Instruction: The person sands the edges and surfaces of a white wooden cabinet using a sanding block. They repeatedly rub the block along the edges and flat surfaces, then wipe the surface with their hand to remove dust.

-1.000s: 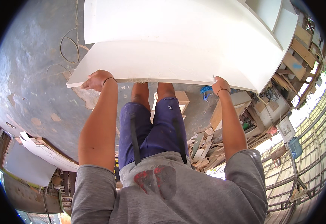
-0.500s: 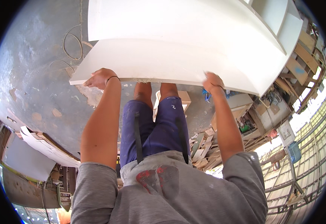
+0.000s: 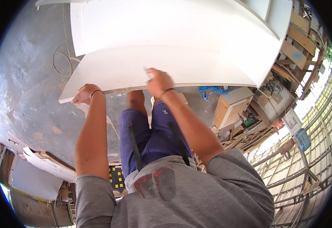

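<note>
A long white board [image 3: 112, 72] lies across in front of my legs, its near edge toward me. At the board's left end my left hand [image 3: 86, 94] grips that near edge, fingers bent over it. My right hand [image 3: 160, 83] is closed over the middle of the near edge. A thin, blurred greyish tip shows past its fingers; what it belongs to I cannot make out. Rough, pale frayed bits show along the edge between my hands. Behind the board rises a larger white panel [image 3: 109, 28], with white partitions [image 3: 261, 22] at the far right.
A coiled cable [image 3: 62, 64] lies on the grey floor at the left. Right of my legs are a blue hose [image 3: 213, 90], a wooden box [image 3: 232, 106] and scrap wood [image 3: 236, 141]. Planks [image 3: 301, 41] are stacked at the far right.
My right hand has moved left along the near edge, from the board's right part to its middle. My left hand stays near the left end. The whole view has shifted a little.
</note>
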### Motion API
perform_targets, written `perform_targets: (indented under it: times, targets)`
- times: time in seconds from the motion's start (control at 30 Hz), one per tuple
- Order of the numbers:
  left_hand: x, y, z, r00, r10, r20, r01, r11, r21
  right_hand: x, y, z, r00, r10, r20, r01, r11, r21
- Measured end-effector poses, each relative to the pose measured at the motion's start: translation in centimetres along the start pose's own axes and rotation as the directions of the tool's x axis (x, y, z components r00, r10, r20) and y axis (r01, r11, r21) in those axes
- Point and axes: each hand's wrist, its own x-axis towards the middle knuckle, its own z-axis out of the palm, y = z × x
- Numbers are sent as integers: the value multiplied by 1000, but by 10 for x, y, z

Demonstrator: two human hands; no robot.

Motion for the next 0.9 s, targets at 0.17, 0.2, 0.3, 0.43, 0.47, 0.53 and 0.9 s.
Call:
perform_targets:
  times: [0.17,0.2,0.3,0.43,0.47,0.53,0.9]
  targets:
    - [12,0,3,1000,6,2,-6,998,-58,-16,162,-72,956,281,-90,-282,959,-7]
    - [27,-7,10,1000,20,-14,-20,999,-33,-25,184,-86,940,320,-119,-319,947,30]
    - [17,-20,5,935,310,-169,-299,950,89,-56,247,-108,877,359,-320,-317,932,177]
    - [-59,-41,-23,438,897,56,-893,426,145,-89,295,-115,729,520,-445,-389,850,356]
    - [-107,-43,-31,248,961,119,-963,258,-75,-92,316,-109,715,532,-453,-359,836,415]
    - [-198,-55,-37,-171,938,302,-922,-45,-384,-96,331,-102,685,514,-517,-277,840,467]
    - [-460,-129,17,-674,502,542,-709,-235,-665,-154,376,-96,594,620,-513,-146,709,690]
